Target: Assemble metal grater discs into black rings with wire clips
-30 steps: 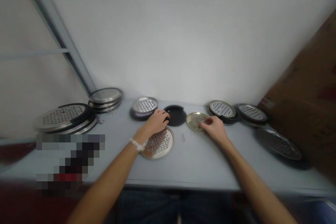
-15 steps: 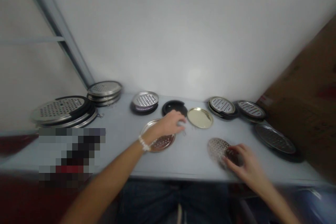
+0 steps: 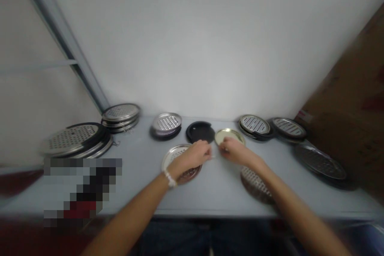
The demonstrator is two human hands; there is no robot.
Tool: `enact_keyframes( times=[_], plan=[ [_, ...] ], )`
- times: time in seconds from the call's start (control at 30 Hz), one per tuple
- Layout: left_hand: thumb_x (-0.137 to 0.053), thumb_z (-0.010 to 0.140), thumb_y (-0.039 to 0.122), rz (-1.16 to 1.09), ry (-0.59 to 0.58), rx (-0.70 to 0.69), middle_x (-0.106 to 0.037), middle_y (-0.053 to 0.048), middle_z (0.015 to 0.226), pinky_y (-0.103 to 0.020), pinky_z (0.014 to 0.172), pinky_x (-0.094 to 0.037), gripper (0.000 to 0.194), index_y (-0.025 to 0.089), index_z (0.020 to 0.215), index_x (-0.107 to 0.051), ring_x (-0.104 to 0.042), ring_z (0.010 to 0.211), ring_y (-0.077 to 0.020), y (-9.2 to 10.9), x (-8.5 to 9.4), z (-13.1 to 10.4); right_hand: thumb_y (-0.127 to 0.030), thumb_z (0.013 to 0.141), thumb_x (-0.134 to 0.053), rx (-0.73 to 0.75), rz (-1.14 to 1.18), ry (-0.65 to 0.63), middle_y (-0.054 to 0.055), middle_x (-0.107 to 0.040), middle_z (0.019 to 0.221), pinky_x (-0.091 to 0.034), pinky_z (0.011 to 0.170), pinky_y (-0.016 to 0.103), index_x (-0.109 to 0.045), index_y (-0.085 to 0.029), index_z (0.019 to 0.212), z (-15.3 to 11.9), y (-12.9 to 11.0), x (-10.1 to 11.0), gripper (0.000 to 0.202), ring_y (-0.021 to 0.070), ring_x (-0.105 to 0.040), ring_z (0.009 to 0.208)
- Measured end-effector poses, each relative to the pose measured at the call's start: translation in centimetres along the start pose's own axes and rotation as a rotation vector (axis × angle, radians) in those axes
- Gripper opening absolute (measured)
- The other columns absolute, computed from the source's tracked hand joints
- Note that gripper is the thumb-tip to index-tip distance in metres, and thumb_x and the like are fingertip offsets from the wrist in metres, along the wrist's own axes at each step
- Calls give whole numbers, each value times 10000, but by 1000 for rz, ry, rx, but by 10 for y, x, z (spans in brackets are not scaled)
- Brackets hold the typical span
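My left hand (image 3: pixel 200 153) is closed, fingers pinched together, above the right edge of a round metal grater disc (image 3: pixel 174 153). A small pale streak shows at its fingertips, too blurred to name. Facing it, my right hand (image 3: pixel 232 151) is also closed, over the front edge of a shiny gold-coloured round plate (image 3: pixel 229 134); what its fingers hold, if anything, is hidden. Behind my left hand lies a black round tray-like piece (image 3: pixel 199 131). Another perforated grater disc (image 3: pixel 255 182) lies under my right forearm, partly covered by it.
Stacked round graters (image 3: pixel 70 138) and a smaller stack (image 3: pixel 121 113) stand at the left. Near the wall are a grater on a black base (image 3: pixel 167 123) and slotted graters (image 3: pixel 255 125) at right. A dark-rimmed disc (image 3: pixel 320 161) lies beside a cardboard box (image 3: pixel 351 100).
My right hand has left the perforated disc at the right and moved up and left to the gold plate. The fingers of my left hand have closed. The view has tilted slightly upward.
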State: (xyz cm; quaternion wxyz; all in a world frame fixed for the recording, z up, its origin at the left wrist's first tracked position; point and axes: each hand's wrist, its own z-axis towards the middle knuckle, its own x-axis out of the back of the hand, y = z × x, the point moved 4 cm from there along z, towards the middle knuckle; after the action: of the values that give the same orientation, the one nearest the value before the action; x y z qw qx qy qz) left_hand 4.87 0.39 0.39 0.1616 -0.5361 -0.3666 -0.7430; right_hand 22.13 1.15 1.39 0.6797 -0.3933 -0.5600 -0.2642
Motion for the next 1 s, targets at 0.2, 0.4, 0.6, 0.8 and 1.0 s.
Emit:
enact_keyframes(
  times=[0.2, 0.4, 0.6, 0.8, 1.0],
  plan=[
    [-519, 978, 264, 125, -73, 18, -632, -74, 984, -350, 846, -399, 157, 167, 909, -621, -549, 945, -232, 11, 4, -1, -70, 766, -645, -9, 95, -50, 67, -633, 941, -416, 750, 248, -749, -175, 954, -1, 20, 0, 239, 161, -584, 788],
    [-544, 964, 237, 128, -118, 20, -634, -77, 1007, -352, 875, -398, 114, 156, 954, -625, -547, 979, -237, 11, 2, -1, -32, 793, -601, 19, 122, 60, 80, -620, 928, -425, 800, 281, -734, -160, 888, -5, 21, -4, 208, 190, -584, 856],
    [-563, 960, 251, 101, -85, -8, -628, -65, 962, -354, 874, -393, 104, 162, 939, -612, -552, 957, -236, 12, 2, -2, -82, 820, -625, 53, 199, 125, 91, -608, 949, -436, 862, 331, -731, -157, 852, -5, 18, -7, 134, 205, -576, 894],
    [-567, 929, 167, -54, 87, -11, -651, -32, 894, -307, 834, -410, 60, 173, 883, -605, -580, 878, -192, 16, 8, 2, -100, 821, -615, 104, 186, 175, 95, -603, 949, -420, 881, 367, -716, -171, 878, -4, 6, -15, 136, 233, -525, 937],
    [-580, 863, 80, -276, 247, -35, -669, -15, 871, -261, 776, -440, 94, 164, 860, -624, -607, 821, -153, 16, 14, 9, -34, 734, -570, 142, 398, 144, 50, -624, 873, -438, 764, 303, -690, -167, 915, -4, 1, -10, 255, 186, -556, 829]
  ],
)
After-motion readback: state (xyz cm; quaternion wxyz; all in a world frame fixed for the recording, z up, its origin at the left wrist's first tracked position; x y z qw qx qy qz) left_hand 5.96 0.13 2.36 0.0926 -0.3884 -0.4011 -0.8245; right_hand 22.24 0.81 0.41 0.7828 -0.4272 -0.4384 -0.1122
